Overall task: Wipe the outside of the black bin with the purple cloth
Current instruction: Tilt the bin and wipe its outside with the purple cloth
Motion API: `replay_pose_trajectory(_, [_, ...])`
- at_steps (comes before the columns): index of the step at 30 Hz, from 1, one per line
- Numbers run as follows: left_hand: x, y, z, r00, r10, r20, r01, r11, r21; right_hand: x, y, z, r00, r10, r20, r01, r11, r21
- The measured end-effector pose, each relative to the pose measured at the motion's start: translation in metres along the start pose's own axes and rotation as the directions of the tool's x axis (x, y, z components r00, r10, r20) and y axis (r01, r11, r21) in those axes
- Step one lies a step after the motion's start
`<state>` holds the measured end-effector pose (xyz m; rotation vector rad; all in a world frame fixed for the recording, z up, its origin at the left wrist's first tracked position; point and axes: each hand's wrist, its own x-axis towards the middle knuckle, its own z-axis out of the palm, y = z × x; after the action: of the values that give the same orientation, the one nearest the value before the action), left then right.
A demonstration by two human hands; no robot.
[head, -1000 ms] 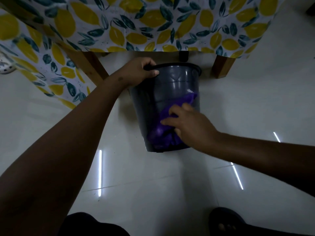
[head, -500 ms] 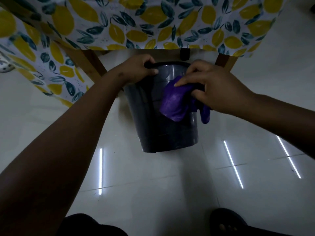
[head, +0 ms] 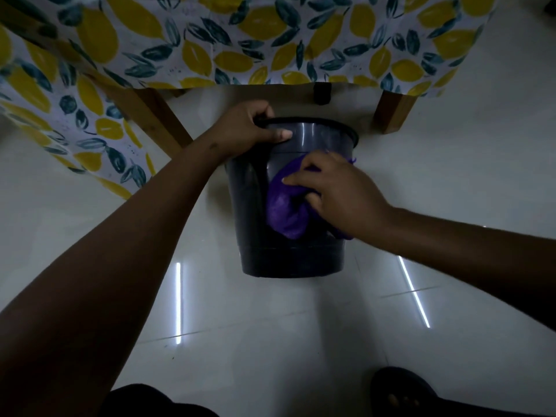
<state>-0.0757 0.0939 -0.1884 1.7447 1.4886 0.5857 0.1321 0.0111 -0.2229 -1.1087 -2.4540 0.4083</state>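
Observation:
The black bin (head: 252,224) stands on the pale tiled floor, tilted with its rim toward the table. My left hand (head: 246,129) grips the bin's rim at the upper left, thumb over the outside wall. My right hand (head: 337,194) presses the purple cloth (head: 285,209) flat against the bin's near outer wall, about halfway down on the right side. Part of the cloth hangs below my palm; the rest is hidden under my hand.
A table draped with a lemon-print cloth (head: 210,40) stands just behind the bin, with wooden legs at left (head: 156,121) and right (head: 391,112). A small dark object (head: 322,93) sits under the table edge. My sandalled foot (head: 400,392) is at the bottom right.
My right hand with the purple cloth went from low on the bin wall up to the rim, then came back down to mid-wall. My left hand has kept its hold on the rim.

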Motion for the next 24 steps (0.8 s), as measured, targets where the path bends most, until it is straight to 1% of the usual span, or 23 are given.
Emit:
replay_pose_trajectory(3, [-0.001,-0.004,-0.001,1.000,0.013,-0.003,-0.014,1.000,-0.020,0.016,0.019,-0.010,0.991,0.088,-0.095,-0.085,0.995,0.044])
replay_pose_trajectory(5, [-0.001,-0.004,0.000,1.000,0.020,-0.004,-0.020,1.000,-0.014,0.016,0.022,-0.010,0.986,0.118,-0.116,-0.113,0.993,0.044])
replay_pose_trajectory(7, [-0.001,-0.005,0.001,1.000,0.023,-0.020,-0.023,1.000,-0.011,0.003,0.011,-0.003,0.993,0.086,-0.084,-0.083,0.996,0.038])
replay_pose_trajectory(9, [0.000,-0.008,0.002,0.999,0.018,-0.047,-0.019,1.000,-0.012,-0.020,-0.008,0.010,1.000,-0.012,-0.002,0.012,1.000,0.004])
replay_pose_trajectory(11, [0.000,-0.010,0.000,0.999,0.013,-0.040,-0.014,0.999,-0.040,-0.039,-0.025,0.020,0.992,-0.100,0.080,0.101,0.995,-0.010])
replay_pose_trajectory(13, [-0.001,-0.009,-0.001,1.000,0.016,-0.022,-0.017,0.998,-0.055,-0.035,-0.025,0.018,0.991,-0.081,0.105,0.078,0.996,0.033])
replay_pose_trajectory(16, [-0.001,-0.007,-0.001,1.000,0.029,-0.003,-0.030,0.999,-0.045,-0.007,-0.005,0.006,0.999,0.042,-0.015,-0.041,0.997,0.058])
replay_pose_trajectory(19, [-0.002,-0.008,-0.003,0.999,0.032,-0.009,-0.032,0.999,-0.041,0.008,0.011,-0.003,0.985,0.127,-0.115,-0.118,0.990,0.081])
replay_pose_trajectory(21, [-0.003,-0.010,-0.006,0.999,0.037,-0.005,-0.037,0.999,-0.033,0.006,0.008,0.000,0.984,0.124,-0.125,-0.117,0.991,0.062])
replay_pose_trajectory(24, [-0.006,-0.011,-0.007,0.999,0.040,-0.007,-0.040,0.998,-0.054,-0.017,-0.010,0.014,0.998,0.045,-0.048,-0.045,0.999,0.008])
